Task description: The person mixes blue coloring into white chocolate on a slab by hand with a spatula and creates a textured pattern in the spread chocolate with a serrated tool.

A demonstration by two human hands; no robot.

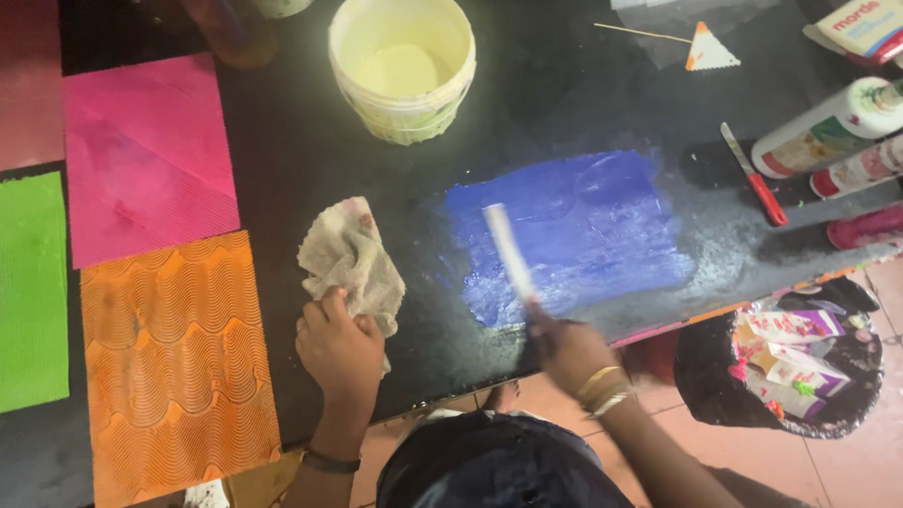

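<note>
My right hand (567,350) grips the handle of a palette knife (508,249), whose white blade lies across a patch of wet blue paint (574,230) spread on the black tabletop (310,160). The blade is blurred. My left hand (339,343) is closed on a crumpled, stained grey rag (350,259) that rests on the table left of the blue patch. Gold bangles circle my right wrist and a dark band my left wrist.
A white bucket (403,66) of pale paste stands behind the rag. Textured pink (146,155), orange (174,362) and green (31,292) sheets lie at left. A red-handled knife (752,174), bottles (828,127) and a toothed scraper (708,52) sit at right. A black-lined bin (781,372) of wrappers stands below the table edge.
</note>
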